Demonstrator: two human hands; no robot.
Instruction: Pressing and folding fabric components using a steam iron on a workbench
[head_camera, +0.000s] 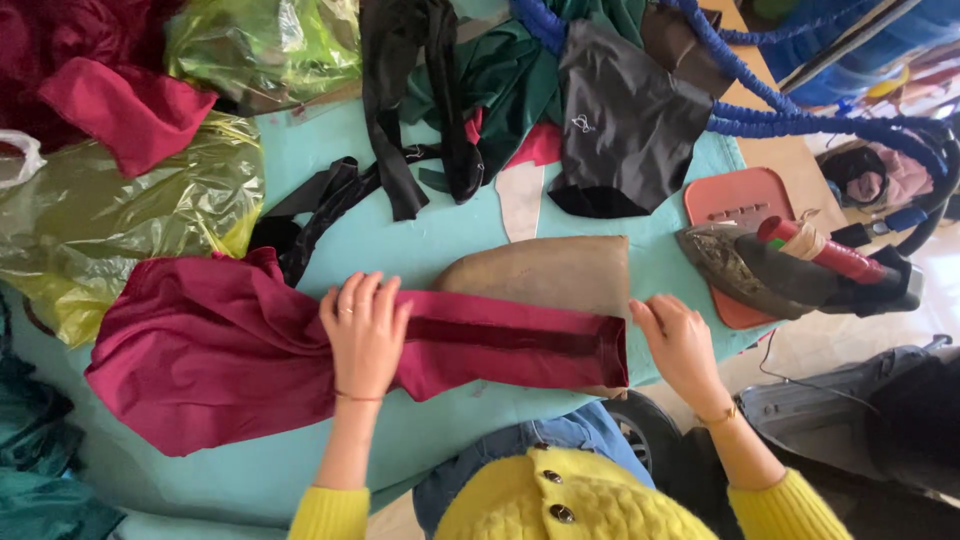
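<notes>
1. The maroon cloth (300, 350) lies across the middle of the turquoise tabletop (420, 240), smooth and matte, its right part folded into a long flat band with a darker stripe along it.
2. My left hand (365, 335) rests flat on the band, grip spread, fingers together and pointing away from me, pinching nothing.
3. My right hand (680, 345) sits at the band's squared right end, fingers touching its edge; I cannot tell whether that grip pinches the cloth.
4. Under the band lies a tan padded board (550, 270), rounded on its left.
5. Right of it, a worn iron (790, 270) sits on an orange mat (735, 195) at the tabletop edge.
6. Farther back lie black fabric (625, 125), green cloth (510, 80) and crinkled yellow-green plastic bags (110, 220); bare tabletop shows in front of the cloth.
</notes>
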